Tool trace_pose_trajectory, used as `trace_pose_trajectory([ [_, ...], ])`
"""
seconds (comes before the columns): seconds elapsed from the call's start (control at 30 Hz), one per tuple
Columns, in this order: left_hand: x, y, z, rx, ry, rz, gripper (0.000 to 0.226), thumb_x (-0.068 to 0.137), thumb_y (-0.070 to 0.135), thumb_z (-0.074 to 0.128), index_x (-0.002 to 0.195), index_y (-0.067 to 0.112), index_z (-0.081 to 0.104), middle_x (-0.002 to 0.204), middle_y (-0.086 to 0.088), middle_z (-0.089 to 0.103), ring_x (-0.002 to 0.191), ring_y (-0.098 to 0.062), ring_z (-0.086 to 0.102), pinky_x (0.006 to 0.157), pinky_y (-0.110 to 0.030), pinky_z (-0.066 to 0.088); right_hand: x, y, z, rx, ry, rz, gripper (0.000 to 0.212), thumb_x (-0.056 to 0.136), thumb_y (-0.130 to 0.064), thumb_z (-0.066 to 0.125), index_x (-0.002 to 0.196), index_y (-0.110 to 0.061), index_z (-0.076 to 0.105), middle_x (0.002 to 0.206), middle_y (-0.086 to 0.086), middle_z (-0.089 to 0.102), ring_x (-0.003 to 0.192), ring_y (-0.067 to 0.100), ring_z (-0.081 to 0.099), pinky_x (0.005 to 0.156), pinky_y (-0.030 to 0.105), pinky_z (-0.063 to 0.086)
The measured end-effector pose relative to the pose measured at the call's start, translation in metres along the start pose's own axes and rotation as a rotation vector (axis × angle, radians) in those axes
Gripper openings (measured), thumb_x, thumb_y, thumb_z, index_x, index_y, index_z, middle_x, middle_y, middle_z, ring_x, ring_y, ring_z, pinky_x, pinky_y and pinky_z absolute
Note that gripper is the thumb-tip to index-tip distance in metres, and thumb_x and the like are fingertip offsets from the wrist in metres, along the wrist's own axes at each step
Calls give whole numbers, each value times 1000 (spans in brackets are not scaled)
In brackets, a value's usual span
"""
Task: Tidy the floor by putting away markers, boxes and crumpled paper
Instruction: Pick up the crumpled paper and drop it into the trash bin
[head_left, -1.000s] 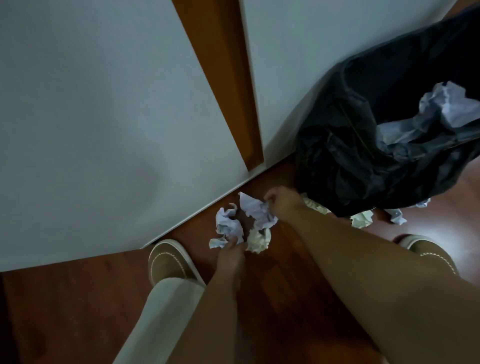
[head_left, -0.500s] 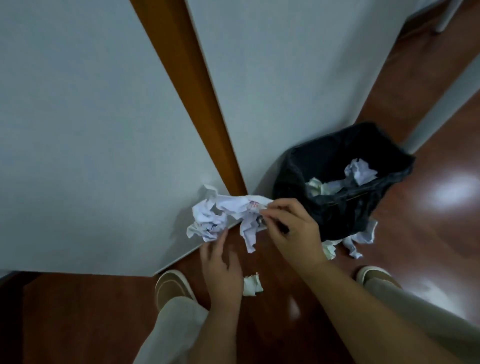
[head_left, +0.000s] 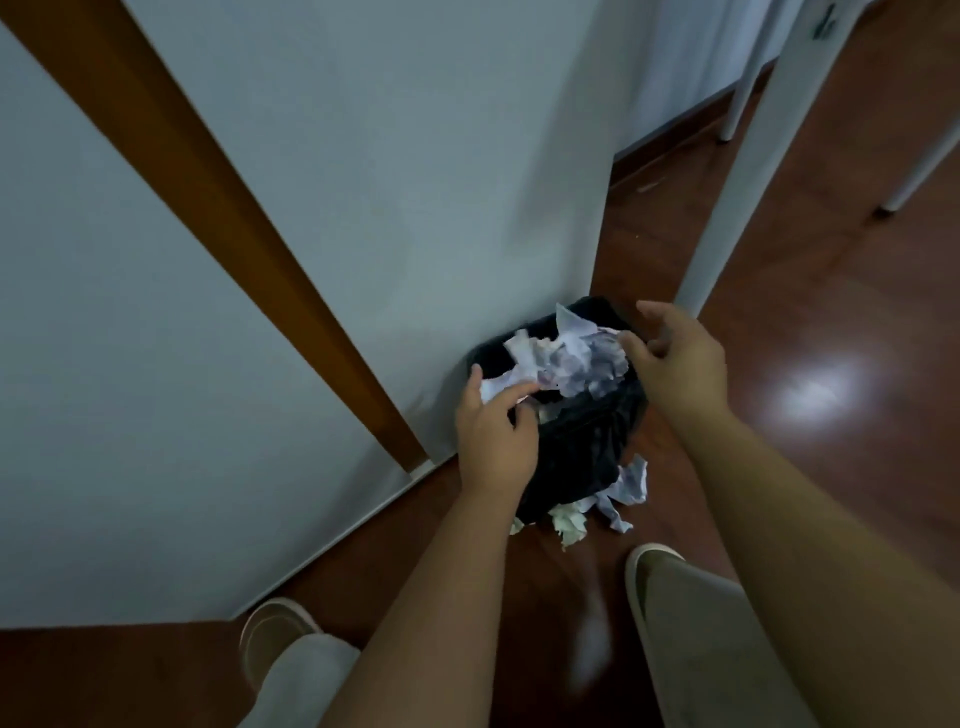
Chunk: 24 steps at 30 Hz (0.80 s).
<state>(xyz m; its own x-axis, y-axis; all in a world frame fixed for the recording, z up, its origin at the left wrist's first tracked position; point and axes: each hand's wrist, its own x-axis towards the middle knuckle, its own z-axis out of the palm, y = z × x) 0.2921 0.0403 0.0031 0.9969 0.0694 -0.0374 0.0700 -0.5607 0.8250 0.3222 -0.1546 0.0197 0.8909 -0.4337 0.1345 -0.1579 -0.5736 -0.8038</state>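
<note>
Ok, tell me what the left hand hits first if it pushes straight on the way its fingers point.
Likely the crumpled paper piled in the black bin; the left hand already touches its near edge. Depth is unclear.

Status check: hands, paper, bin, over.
Left hand pressing crumpled paper into bin; right hand open beside it. More paper scraps on floor by bin.

Dim, bluish view (soft throughout), glare patch on the glossy floor (head_left: 810, 395), edges bowed.
</note>
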Motion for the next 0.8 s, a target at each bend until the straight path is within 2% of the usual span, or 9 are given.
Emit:
trace_pose_trajectory([
  [0.1,-15,-26,-8,-26,141,-36,29,96,16,52,106,34,72,150,1,36,136,-12,35,98,-4,24,-20,20,4,-49,84,-43,33,91,-34,58,123,-33,55,122,-9,53,72,-4,58,68,21,44],
  [0.17,-35,-58,-15,-45,213,-102,26,95,14,55,101,35,70,136,3,44,123,-7,45,91,-1,29,-37,35,12,50,182,69,27,90,-28,52,117,-32,56,117,-9,51,76,-13,54,65,16,40],
  [0.2,-45,-77,-17,-9,205,-157,27,94,12,57,99,36,68,131,2,46,115,-5,49,88,0,31,-46,44,18,106,201,165,24,90,-24,50,112,-31,57,113,-6,55,78,-9,55,65,19,42],
  [0.3,-75,-140,-12,200,-32,-439,27,92,21,58,113,39,62,135,-4,43,121,-21,47,97,-21,38,-80,80,46,145,113,486,17,89,-16,47,96,-26,59,98,5,66,79,21,62,63,29,45],
  [0.37,-95,-178,-6,355,-230,-609,36,91,30,57,125,42,56,142,-7,38,128,-31,39,104,-33,33,-108,107,64,-13,-82,537,16,89,-13,50,90,-17,65,101,12,70,86,31,65,69,32,48],
  [0.47,-116,-220,4,418,-410,-728,48,88,32,57,132,50,48,150,-9,28,131,-34,31,109,-39,30,-142,140,100,-331,-603,355,14,88,-15,58,91,-15,71,109,10,67,104,32,62,80,30,45],
  [0.57,-123,-246,13,391,-453,-748,73,86,35,64,146,50,26,161,-12,4,140,-42,20,112,-47,27,-160,150,140,-509,-978,113,34,89,-28,59,122,-26,64,140,3,41,130,26,40,103,36,40],
  [0.7,-113,-277,24,401,-490,-687,90,82,34,74,147,56,14,161,-5,-17,147,-41,5,115,-58,20,-166,148,201,-711,-1082,-151,69,91,-26,49,149,-45,15,156,14,10,144,36,15,117,47,17],
  [0.8,-108,-307,34,414,-577,-684,81,86,25,72,148,48,26,162,-2,-13,146,-38,12,116,-45,27,-166,155,241,-815,-1058,-132,76,93,-22,46,148,-48,1,156,20,6,143,42,10,118,51,15],
])
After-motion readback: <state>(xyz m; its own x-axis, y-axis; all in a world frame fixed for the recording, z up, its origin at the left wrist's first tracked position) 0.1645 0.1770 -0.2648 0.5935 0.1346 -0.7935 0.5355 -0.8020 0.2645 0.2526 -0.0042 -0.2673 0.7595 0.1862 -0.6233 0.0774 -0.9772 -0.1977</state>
